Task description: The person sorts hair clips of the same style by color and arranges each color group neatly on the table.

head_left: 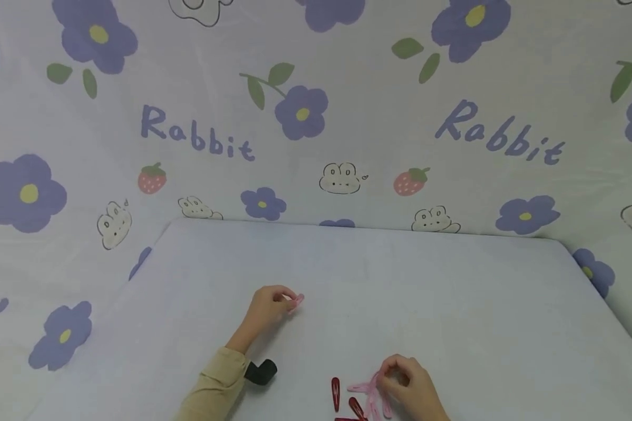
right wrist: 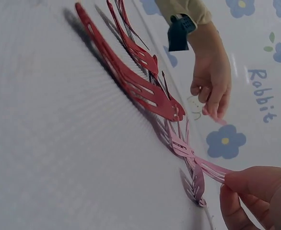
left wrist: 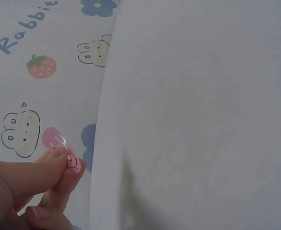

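Hands [head_left: 265, 306] [head_left: 414, 388] apart, in pinches on pink clips [left wrist: 51, 137] [right wrist: 210, 168]

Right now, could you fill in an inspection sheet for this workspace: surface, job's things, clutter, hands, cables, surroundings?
Surface: white tabletop.
Job's things: red clips and pink clips, lying close together.
Clutter: nothing seen.
Hands: left hand pinches a single pink clip, apart from the others; right hand pinches another pink clip beside the others.
Cables: nothing seen.
Surroundings: backdrop printed with flowers, rabbits, strawberries and the word "Rabbit".
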Demonstrator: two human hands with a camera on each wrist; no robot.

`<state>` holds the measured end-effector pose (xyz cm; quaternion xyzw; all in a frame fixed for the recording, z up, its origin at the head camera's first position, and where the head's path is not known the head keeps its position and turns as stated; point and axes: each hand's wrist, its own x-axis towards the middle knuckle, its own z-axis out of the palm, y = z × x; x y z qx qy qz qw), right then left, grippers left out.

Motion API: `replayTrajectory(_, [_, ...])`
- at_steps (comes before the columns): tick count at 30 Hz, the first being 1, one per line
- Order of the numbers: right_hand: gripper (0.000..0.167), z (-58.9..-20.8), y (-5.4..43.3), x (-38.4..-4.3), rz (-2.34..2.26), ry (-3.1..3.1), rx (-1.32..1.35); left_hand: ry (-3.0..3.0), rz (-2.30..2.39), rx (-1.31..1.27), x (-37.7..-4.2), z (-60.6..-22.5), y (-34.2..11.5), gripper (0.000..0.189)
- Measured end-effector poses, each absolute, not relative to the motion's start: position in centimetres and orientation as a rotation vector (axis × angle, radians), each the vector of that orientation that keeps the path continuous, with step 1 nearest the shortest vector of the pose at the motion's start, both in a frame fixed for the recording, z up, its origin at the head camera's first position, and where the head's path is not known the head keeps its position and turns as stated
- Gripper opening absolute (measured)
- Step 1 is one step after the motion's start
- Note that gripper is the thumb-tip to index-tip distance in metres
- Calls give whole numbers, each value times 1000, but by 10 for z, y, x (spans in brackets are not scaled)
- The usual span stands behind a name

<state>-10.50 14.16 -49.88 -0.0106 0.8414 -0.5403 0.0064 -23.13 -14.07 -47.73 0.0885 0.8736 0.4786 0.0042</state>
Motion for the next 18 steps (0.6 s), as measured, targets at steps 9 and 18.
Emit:
replayTrajectory(9, [14, -498, 147, -99, -1651, 2678, -32, 2776, 1431, 143, -272, -463, -161, 11])
replayTrajectory(18, [16, -500, 149, -98, -1607, 2751, -69, 2757, 1501, 66, -323, -485, -180, 14])
